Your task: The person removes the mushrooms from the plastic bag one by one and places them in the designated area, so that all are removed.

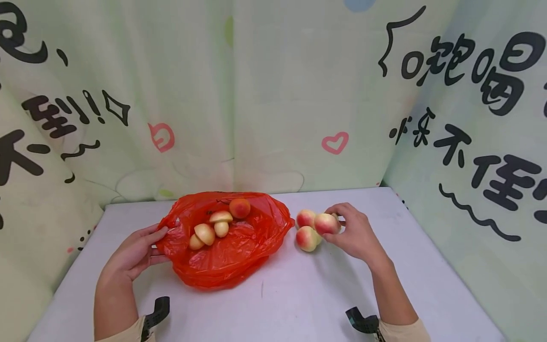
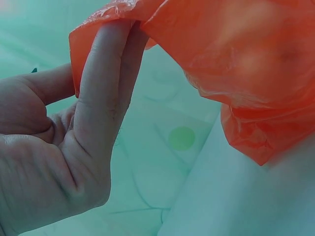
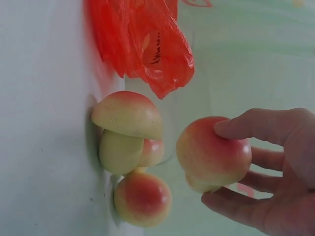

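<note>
My left hand point(image 1: 136, 251) pinches the left rim of a red plastic bag point(image 1: 252, 242), thumb inside and fingers outside. The bag lies with its mouth spread wide. Inside it sit two tan toy mushrooms, one a leaning mushroom point(image 1: 204, 233) and one an upright mushroom point(image 1: 221, 222), plus an orange-red rounded piece point(image 1: 240, 208). To the right of the bag, my right hand point(image 1: 356, 232) grips a red-and-cream toy mushroom point(image 3: 214, 150) by its cap, raised off the table. Close by stand similar mushrooms point(image 3: 128, 115), touching or nearly touching one another; their stems are partly hidden.
A white table point(image 1: 290, 304) carries everything. Behind and at both sides hangs a pale green curtain point(image 1: 273, 95) with black lettering and pink drawings. Dark wrist straps point(image 1: 155, 311) show at both sleeves.
</note>
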`<state>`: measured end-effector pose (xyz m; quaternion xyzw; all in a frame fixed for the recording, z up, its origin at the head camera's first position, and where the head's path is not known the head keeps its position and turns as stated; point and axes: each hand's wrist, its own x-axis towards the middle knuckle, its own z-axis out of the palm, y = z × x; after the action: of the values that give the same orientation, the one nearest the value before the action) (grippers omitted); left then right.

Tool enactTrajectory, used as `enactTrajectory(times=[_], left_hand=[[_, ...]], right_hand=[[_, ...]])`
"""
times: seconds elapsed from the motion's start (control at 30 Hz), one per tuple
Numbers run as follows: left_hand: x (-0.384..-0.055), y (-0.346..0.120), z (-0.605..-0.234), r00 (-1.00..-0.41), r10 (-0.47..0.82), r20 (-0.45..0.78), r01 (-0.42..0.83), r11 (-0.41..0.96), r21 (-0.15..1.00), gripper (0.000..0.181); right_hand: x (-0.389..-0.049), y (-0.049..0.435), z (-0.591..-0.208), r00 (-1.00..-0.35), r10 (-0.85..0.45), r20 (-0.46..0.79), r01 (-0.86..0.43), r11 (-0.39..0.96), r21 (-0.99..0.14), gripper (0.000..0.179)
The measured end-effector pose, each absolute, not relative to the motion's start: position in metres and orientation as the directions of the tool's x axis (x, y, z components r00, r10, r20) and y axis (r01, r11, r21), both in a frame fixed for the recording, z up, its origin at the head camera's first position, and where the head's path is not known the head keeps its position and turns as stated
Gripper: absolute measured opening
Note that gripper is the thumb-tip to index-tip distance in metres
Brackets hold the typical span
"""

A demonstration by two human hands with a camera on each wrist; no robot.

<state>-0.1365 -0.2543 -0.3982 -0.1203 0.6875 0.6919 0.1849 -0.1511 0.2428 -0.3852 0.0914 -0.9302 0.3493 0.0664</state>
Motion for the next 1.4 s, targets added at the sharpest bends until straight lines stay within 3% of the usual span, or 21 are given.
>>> enactTrajectory(times=[0.73,1.4], left_hand=[[-0.135,-0.256,-0.399,-0.899,0.082,-0.429,-0.431,0.002,0.902,0.074],[-0.137,-0.255,-0.399,-0.902,0.082,-0.423,-0.425,0.002,0.905,0.074]], right_hand=[[-0.152,0.247,-0.386,-0.979,-0.19,-0.07,-0.123,0.834,-0.538,0.048],[-0.157,0.248,-0.4,-0.958,-0.274,-0.08,-0.204,0.853,-0.48,0.035]])
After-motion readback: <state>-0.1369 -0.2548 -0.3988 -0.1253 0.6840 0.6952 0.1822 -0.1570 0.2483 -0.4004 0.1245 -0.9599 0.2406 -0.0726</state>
